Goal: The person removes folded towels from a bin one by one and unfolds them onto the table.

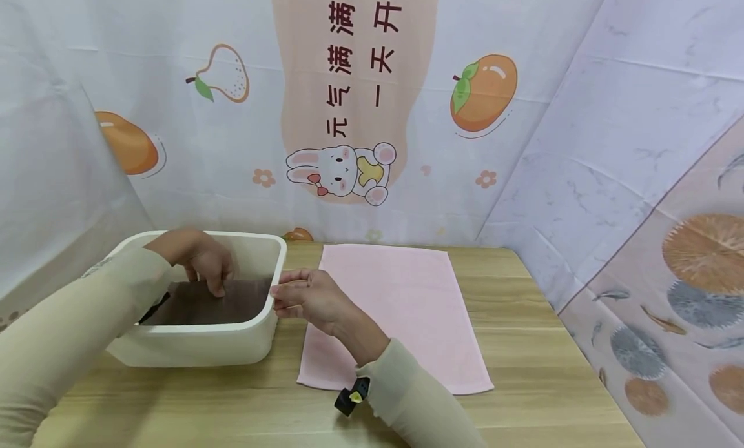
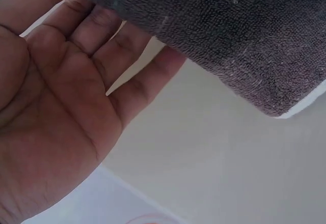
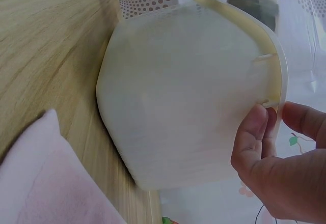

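A white plastic bin (image 1: 192,348) stands on the left of the table, and a dark grey towel (image 1: 247,299) lies inside it. My left hand (image 1: 209,264) reaches down into the bin and pinches the towel near its edge. Seen from the left wrist, the fingertips (image 2: 170,58) go under the edge of the terry cloth (image 2: 229,35), so their ends are hidden. My right hand (image 1: 316,299) grips the bin's right rim between thumb and fingers; the right wrist view shows the thumb (image 3: 303,119) at the rim and the fingers curled against the bin's outer side.
A pink towel (image 1: 401,319) lies flat on the wooden table (image 1: 523,370), just right of the bin. Printed cloth (image 1: 232,144) hangs behind the table and along both sides. A small black device (image 1: 351,396) is strapped to the right wrist.
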